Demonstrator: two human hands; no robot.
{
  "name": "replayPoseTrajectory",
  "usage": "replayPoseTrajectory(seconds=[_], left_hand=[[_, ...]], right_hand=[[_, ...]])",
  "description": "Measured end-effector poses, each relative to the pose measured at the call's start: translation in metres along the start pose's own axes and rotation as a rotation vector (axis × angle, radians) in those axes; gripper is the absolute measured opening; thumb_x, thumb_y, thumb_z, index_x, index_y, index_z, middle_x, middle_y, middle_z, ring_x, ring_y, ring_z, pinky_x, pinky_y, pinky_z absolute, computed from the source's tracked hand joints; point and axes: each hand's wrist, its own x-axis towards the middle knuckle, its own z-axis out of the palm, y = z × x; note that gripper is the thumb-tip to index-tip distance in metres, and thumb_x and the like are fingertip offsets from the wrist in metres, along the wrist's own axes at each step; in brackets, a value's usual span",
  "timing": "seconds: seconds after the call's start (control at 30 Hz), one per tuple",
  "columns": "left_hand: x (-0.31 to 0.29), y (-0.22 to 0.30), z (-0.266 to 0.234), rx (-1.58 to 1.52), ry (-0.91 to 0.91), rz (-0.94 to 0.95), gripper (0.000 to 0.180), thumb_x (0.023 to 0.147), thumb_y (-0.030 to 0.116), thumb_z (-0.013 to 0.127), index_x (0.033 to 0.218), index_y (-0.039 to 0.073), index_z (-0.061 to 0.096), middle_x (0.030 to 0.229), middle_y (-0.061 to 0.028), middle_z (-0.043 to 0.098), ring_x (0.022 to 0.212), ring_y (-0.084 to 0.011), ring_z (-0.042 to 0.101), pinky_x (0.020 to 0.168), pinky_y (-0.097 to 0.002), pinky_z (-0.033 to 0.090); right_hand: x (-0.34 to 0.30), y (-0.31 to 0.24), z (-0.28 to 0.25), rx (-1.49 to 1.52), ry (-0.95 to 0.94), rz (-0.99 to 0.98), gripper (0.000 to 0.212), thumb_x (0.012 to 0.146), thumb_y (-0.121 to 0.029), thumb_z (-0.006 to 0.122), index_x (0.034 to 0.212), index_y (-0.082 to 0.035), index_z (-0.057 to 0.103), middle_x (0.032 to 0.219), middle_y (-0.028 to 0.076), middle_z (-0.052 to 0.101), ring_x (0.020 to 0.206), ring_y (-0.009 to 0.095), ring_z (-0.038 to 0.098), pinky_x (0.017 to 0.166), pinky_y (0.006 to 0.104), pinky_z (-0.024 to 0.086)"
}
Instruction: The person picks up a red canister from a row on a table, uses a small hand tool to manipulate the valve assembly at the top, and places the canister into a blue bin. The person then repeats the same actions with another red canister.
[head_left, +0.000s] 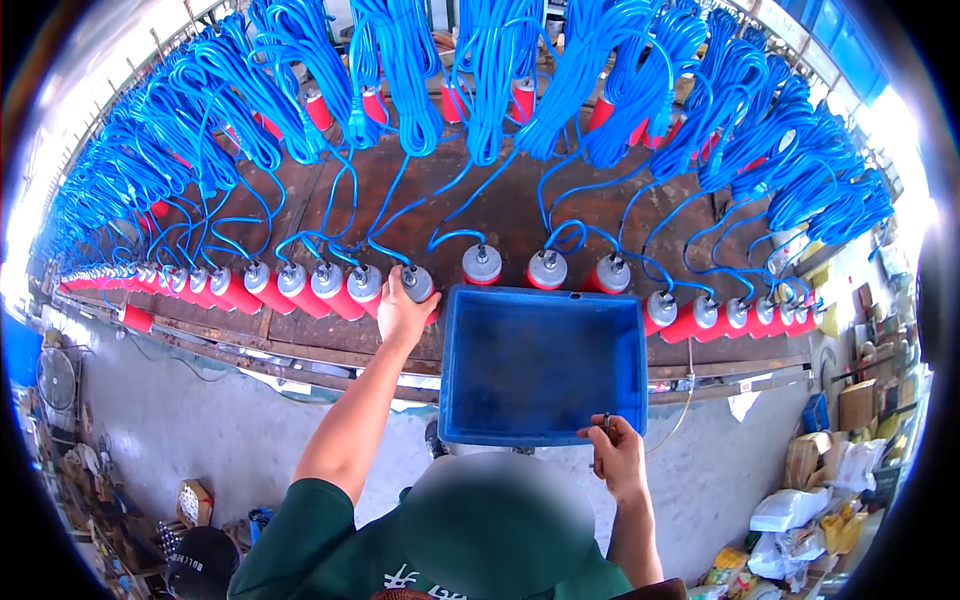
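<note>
My left hand (400, 312) is wrapped round a red cylinder with a grey metal cap (416, 283), which stands in a row of its kind along the bench's near edge. Its thumb and fingers lie against the cap and the upper side. A blue crate (449, 372) sits just right of that cylinder, its inside looking dark and bare. Over the crate's near right corner, my right hand (618, 452) is closed, with a small dark piece (606, 422) pinched between thumb and fingers. That piece is too small to name.
Several capped red cylinders (698, 315) line the brown bench (420, 205) on both sides. Blue cords run from them to thick coiled bundles (490, 80) hanging across the back. White bags (790, 510) and cardboard boxes (857, 405) lie on the right. A person's dark cap (203, 562) shows lower left.
</note>
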Motion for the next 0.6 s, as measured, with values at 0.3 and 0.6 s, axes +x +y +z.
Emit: replayPoseTrajectory(seconds=[0.3, 0.6], left_hand=[[0.002, 0.006, 0.008, 0.026, 0.064, -0.055, 0.093, 0.074, 0.038, 0.095, 0.147, 0.005, 0.048, 0.131, -0.0262, 0.068, 0.119, -0.0452, 0.068, 0.101, -0.0513, 0.056], [0.013, -0.02, 0.019, 0.06, 0.075, 0.053, 0.096, 0.079, 0.04, 0.093, 0.152, 0.001, 0.043, 0.138, -0.031, 0.063, 0.126, -0.0493, 0.064, 0.106, -0.0513, 0.052]], right_hand=[[0.024, -0.014, -0.011, 0.007, -0.012, -0.02, 0.024, 0.105, -0.014, 0.067, 0.121, 0.004, 0.064, 0.098, 0.011, 0.078, 0.05, 0.005, 0.049, 0.043, 0.0228, 0.038], [0.09, 0.01, -0.12, 0.105, 0.231, -0.202, 0.018, 0.106, -0.019, 0.065, 0.115, -0.003, 0.061, 0.085, 0.006, 0.069, 0.069, 0.01, 0.06, 0.056, 0.0261, 0.047]])
